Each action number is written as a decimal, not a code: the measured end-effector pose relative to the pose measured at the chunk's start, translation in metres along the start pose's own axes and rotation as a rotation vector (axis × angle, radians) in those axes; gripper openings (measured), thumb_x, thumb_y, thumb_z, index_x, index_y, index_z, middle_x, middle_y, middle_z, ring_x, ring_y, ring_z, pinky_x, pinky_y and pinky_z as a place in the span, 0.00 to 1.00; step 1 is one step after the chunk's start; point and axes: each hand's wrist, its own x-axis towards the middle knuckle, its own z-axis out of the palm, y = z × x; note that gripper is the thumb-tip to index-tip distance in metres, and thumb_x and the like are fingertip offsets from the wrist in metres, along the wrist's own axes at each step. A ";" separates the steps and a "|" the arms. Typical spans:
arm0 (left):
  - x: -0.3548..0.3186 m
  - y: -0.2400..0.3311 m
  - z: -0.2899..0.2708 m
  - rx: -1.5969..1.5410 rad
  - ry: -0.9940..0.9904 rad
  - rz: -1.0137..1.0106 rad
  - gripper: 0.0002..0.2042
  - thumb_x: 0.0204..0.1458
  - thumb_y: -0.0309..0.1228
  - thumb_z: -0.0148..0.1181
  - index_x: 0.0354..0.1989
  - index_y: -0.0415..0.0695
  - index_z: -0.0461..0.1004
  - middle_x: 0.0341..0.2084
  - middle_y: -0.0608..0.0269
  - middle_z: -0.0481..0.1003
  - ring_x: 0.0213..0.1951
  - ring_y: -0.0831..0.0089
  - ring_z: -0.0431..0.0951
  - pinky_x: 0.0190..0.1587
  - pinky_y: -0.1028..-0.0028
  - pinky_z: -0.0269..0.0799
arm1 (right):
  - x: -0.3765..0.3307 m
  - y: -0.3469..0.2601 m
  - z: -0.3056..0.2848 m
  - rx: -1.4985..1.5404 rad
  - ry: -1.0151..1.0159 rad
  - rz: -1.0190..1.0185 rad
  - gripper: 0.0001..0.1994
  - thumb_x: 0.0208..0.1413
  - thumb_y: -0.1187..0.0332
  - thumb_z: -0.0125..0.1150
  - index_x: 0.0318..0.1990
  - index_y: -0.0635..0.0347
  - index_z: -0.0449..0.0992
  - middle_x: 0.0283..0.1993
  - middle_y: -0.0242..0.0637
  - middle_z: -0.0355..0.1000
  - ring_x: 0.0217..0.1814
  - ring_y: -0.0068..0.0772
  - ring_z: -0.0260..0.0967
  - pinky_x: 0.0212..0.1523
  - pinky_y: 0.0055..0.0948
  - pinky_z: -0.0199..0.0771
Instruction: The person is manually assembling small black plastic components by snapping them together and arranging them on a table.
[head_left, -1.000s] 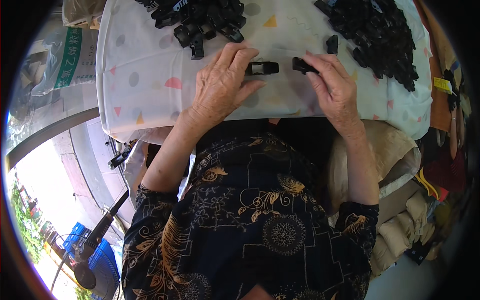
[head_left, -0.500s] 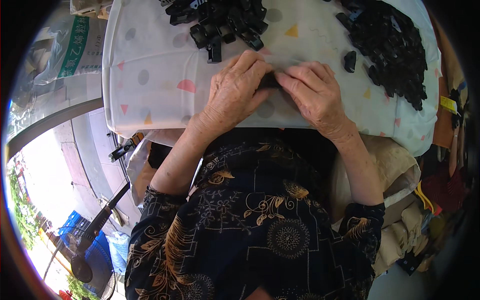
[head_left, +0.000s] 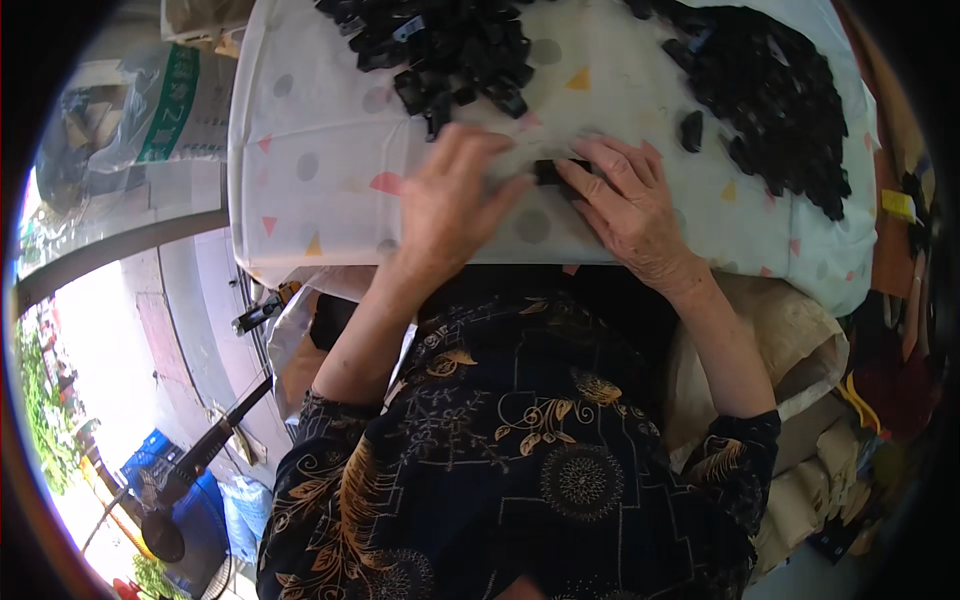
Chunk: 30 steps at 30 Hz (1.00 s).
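- Both hands were brought together about the workpiece half a second ago; now the left hand is blurred by motion and has been drawn slightly apart from the right hand
- Two black pieces were held well apart a second ago; only one small dark block-shaped plastic part is seen between the hands now, so they have probably been brought together, but whether they are joined cannot be told
- Part is located at the right fingertips, low over the tabletop, which is covered in white cloth printed with coloured shapes; whether it is touched by the cloth cannot be told
- Right fingers are bent in over the part, which appears to be held by them; the far end is hidden under the hand
- Left fingers are loosely spread, thumb well off the index; no hold is seen, though the tips are smeared; thumb tip is just beside the part, contact cannot be confirmed
- Front tabletop edge is crossed by both wrists; bare cloth is left between the part and that edge
- More bare cloth is seen left of the left hand, out to the left edge
- Far side is bounded by a heap of black plastic pieces, near the left fingers
- Right side is bounded by a larger black heap, with a lone black piece lying between it and the right hand
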 end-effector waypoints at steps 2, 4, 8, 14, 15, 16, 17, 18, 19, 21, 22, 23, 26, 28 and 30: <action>0.000 -0.007 -0.013 0.101 0.090 -0.264 0.19 0.46 0.33 0.73 0.46 0.46 0.75 0.40 0.60 0.74 0.37 0.61 0.79 0.37 0.66 0.76 | -0.009 0.006 -0.008 0.072 0.001 0.042 0.22 0.47 0.79 0.69 0.53 0.58 0.80 0.57 0.36 0.72 0.57 0.40 0.71 0.57 0.43 0.67; 0.005 -0.020 -0.024 0.290 0.140 -0.269 0.21 0.48 0.39 0.71 0.48 0.47 0.73 0.39 0.60 0.74 0.37 0.59 0.79 0.37 0.62 0.75 | -0.021 0.018 -0.009 0.136 0.196 0.219 0.22 0.49 0.82 0.65 0.54 0.59 0.78 0.59 0.37 0.69 0.56 0.42 0.70 0.58 0.42 0.68; 0.017 -0.028 -0.022 0.432 0.079 -0.179 0.18 0.51 0.38 0.68 0.49 0.49 0.72 0.40 0.60 0.74 0.38 0.51 0.79 0.37 0.60 0.74 | -0.013 0.054 -0.048 -0.344 0.127 0.123 0.22 0.49 0.84 0.60 0.54 0.58 0.77 0.58 0.37 0.70 0.57 0.42 0.69 0.56 0.37 0.70; 0.011 -0.053 -0.023 0.293 0.227 -0.078 0.12 0.54 0.26 0.62 0.46 0.44 0.73 0.33 0.58 0.77 0.34 0.58 0.81 0.37 0.64 0.75 | -0.012 0.094 -0.071 -0.308 -0.161 -0.022 0.17 0.52 0.82 0.59 0.50 0.60 0.77 0.53 0.34 0.72 0.56 0.36 0.70 0.55 0.36 0.72; 0.010 -0.046 -0.027 0.304 0.228 -0.078 0.12 0.54 0.26 0.62 0.46 0.44 0.73 0.33 0.58 0.77 0.34 0.58 0.81 0.37 0.64 0.75 | -0.009 0.093 -0.072 -0.300 -0.154 -0.025 0.17 0.52 0.82 0.59 0.50 0.60 0.77 0.53 0.34 0.72 0.56 0.36 0.70 0.55 0.36 0.72; 0.011 -0.035 -0.025 0.166 0.195 -0.152 0.10 0.55 0.24 0.61 0.45 0.43 0.73 0.31 0.58 0.78 0.31 0.64 0.80 0.35 0.67 0.74 | -0.009 0.093 -0.071 -0.219 -0.193 0.013 0.15 0.54 0.81 0.59 0.49 0.60 0.77 0.50 0.35 0.72 0.54 0.38 0.70 0.54 0.35 0.73; 0.014 -0.025 -0.021 0.027 0.161 -0.226 0.09 0.56 0.22 0.60 0.44 0.42 0.74 0.29 0.58 0.78 0.29 0.70 0.79 0.33 0.70 0.74 | -0.009 0.094 -0.069 -0.137 -0.233 0.051 0.13 0.56 0.79 0.59 0.49 0.60 0.77 0.48 0.35 0.72 0.53 0.39 0.71 0.53 0.34 0.74; 0.020 -0.013 -0.015 -0.118 0.160 -0.180 0.07 0.57 0.21 0.58 0.44 0.41 0.74 0.26 0.59 0.78 0.27 0.78 0.76 0.31 0.74 0.72 | -0.009 0.091 -0.068 -0.132 -0.230 0.048 0.13 0.56 0.79 0.59 0.49 0.60 0.77 0.48 0.35 0.72 0.53 0.39 0.71 0.53 0.34 0.74; 0.028 0.003 -0.014 -0.190 0.068 -0.261 0.07 0.57 0.22 0.59 0.43 0.40 0.75 0.28 0.57 0.79 0.28 0.70 0.79 0.32 0.72 0.73 | -0.009 0.087 -0.066 -0.077 -0.209 0.083 0.12 0.57 0.78 0.60 0.49 0.60 0.77 0.46 0.35 0.72 0.51 0.39 0.71 0.52 0.34 0.74; 0.048 0.011 0.003 -0.141 -0.010 -0.005 0.07 0.56 0.23 0.60 0.42 0.40 0.75 0.29 0.54 0.80 0.30 0.61 0.81 0.34 0.68 0.74 | -0.008 0.085 -0.061 -0.026 -0.188 0.122 0.12 0.58 0.76 0.60 0.49 0.60 0.77 0.44 0.36 0.72 0.49 0.40 0.72 0.50 0.34 0.75; 0.058 0.015 0.013 -0.144 -0.014 -0.001 0.07 0.56 0.23 0.60 0.42 0.40 0.75 0.29 0.54 0.80 0.30 0.61 0.81 0.34 0.68 0.74 | -0.007 0.087 -0.059 -0.051 -0.182 0.158 0.12 0.57 0.75 0.62 0.49 0.60 0.77 0.45 0.36 0.72 0.49 0.41 0.72 0.50 0.35 0.76; 0.067 0.019 0.023 -0.165 -0.092 0.031 0.07 0.56 0.24 0.60 0.42 0.40 0.75 0.31 0.54 0.79 0.32 0.58 0.81 0.36 0.65 0.75 | -0.006 0.087 -0.057 -0.077 -0.176 0.196 0.13 0.56 0.74 0.64 0.50 0.60 0.77 0.46 0.36 0.72 0.48 0.42 0.72 0.50 0.35 0.76; 0.082 0.016 0.036 -0.074 -0.211 0.126 0.08 0.55 0.27 0.62 0.42 0.41 0.75 0.35 0.55 0.78 0.36 0.55 0.80 0.40 0.62 0.75 | -0.003 0.081 -0.055 -0.042 -0.059 0.265 0.15 0.55 0.73 0.65 0.51 0.60 0.77 0.47 0.37 0.72 0.50 0.42 0.72 0.51 0.35 0.76; 0.084 0.017 0.040 0.033 -0.254 0.188 0.10 0.55 0.29 0.63 0.43 0.42 0.75 0.37 0.55 0.77 0.37 0.56 0.80 0.42 0.61 0.76 | -0.007 0.082 -0.053 -0.066 -0.034 0.196 0.15 0.56 0.74 0.65 0.51 0.60 0.77 0.48 0.38 0.73 0.50 0.41 0.73 0.50 0.35 0.76; 0.082 0.016 0.038 -0.046 -0.266 0.072 0.13 0.53 0.31 0.64 0.45 0.42 0.74 0.41 0.54 0.74 0.39 0.55 0.79 0.44 0.60 0.76 | -0.011 0.085 -0.048 -0.085 -0.011 0.118 0.15 0.56 0.74 0.65 0.52 0.61 0.77 0.49 0.38 0.73 0.50 0.41 0.73 0.50 0.35 0.77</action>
